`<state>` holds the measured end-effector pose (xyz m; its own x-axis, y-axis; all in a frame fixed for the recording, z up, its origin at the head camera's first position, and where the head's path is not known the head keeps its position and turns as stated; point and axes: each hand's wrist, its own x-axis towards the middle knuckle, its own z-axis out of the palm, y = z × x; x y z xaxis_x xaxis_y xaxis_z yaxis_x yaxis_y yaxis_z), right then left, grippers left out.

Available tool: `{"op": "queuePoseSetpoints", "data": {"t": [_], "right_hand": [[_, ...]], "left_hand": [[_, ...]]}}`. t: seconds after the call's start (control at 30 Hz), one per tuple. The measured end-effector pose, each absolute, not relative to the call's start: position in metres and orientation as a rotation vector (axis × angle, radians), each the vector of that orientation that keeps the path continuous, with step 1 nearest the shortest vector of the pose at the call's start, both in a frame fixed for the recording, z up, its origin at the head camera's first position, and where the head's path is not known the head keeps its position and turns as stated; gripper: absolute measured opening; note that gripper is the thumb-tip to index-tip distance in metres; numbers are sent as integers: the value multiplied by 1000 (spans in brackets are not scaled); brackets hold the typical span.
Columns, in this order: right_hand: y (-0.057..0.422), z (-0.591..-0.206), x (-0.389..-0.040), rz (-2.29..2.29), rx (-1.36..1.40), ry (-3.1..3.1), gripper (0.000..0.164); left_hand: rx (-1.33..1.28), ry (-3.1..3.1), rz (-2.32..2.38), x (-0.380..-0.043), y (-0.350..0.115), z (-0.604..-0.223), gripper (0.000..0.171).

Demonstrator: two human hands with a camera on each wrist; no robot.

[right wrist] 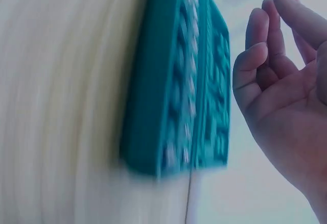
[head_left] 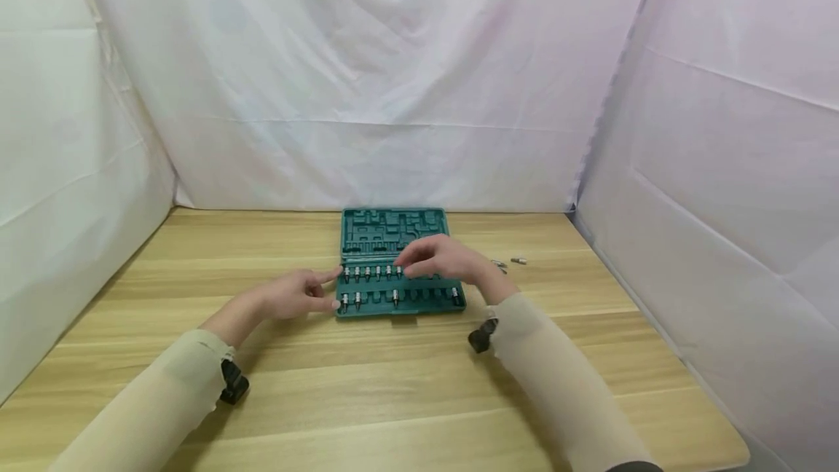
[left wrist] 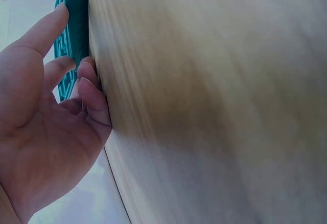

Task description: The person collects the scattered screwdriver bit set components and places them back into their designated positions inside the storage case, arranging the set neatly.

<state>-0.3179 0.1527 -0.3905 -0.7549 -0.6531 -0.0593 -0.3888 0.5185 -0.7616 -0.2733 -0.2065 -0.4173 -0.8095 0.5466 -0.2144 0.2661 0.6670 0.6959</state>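
Observation:
An opened green plastic case [head_left: 429, 306] lies on the table, its lid [head_left: 393, 213] laid back toward the curtain. Silver-and-black bit sockets [head_left: 368, 273] stand in its back row; in the front row a few more, such as one bit socket [head_left: 395, 299], sit between bare slots. My left hand [head_left: 293, 294] rests at the case's left side, index finger and thumb stretched to its edge, other fingers bent. Above the back row hovers my right hand [head_left: 443, 259], fingers loosely bent. In the right wrist view, nothing shows between the fingers [right wrist: 256, 27].
Several loose bits [head_left: 518, 261] lie on the wooden table [head_left: 367, 392] right of the case, partly behind the right wrist. White curtains [head_left: 393, 93] enclose the table at the back and on both sides.

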Motion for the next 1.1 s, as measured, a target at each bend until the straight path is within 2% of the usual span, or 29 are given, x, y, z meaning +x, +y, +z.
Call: {"op": "queuePoseSetpoints", "data": {"t": [0.3, 0.57, 0.83, 1.1], "right_hand": [[253, -393, -320, -1217, -643, 2543, 42], [320, -402, -321, -1208, -461, 2691, 44], [357, -405, -321, -1175, -324, 2768, 42], [373, -417, -326, -1097, -230, 2761, 44]], "left_hand": [[645, 2471, 920, -277, -204, -416, 86], [659, 2479, 915, -277, -203, -416, 85], [652, 2469, 922, -275, -203, -414, 85], [650, 2464, 932, -274, -205, -415, 86]]}}
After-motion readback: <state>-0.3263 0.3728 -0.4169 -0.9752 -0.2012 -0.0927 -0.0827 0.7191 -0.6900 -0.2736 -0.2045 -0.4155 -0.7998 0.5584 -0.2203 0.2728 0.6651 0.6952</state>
